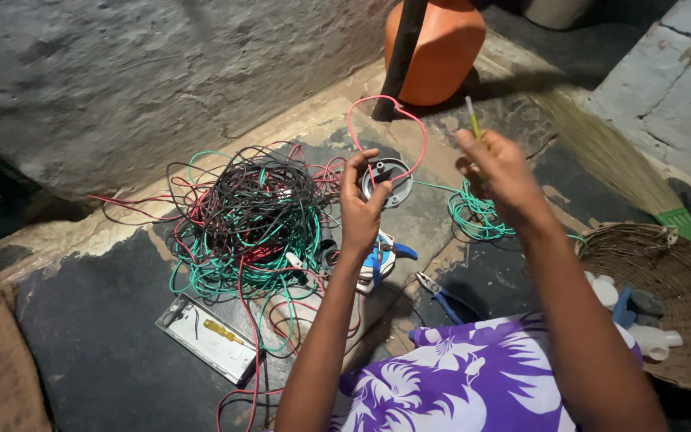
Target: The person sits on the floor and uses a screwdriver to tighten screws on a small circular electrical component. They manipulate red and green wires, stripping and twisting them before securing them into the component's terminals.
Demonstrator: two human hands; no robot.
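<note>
Two bare hands are raised over the dark floor, and we see the left hand (359,210) with fingers clamped on a round grey fitting (387,181), while the right hand (499,170) sits a little apart to the right, fist closed around a thin yellow-green screwdriver (471,118) pointing up. We count one fitting, one red wire (378,102) looping from it, one tangled wire pile (253,218) left of the hands, one blue-handled pliers (440,297) below them, and one wicker basket (681,276) at right.
</note>
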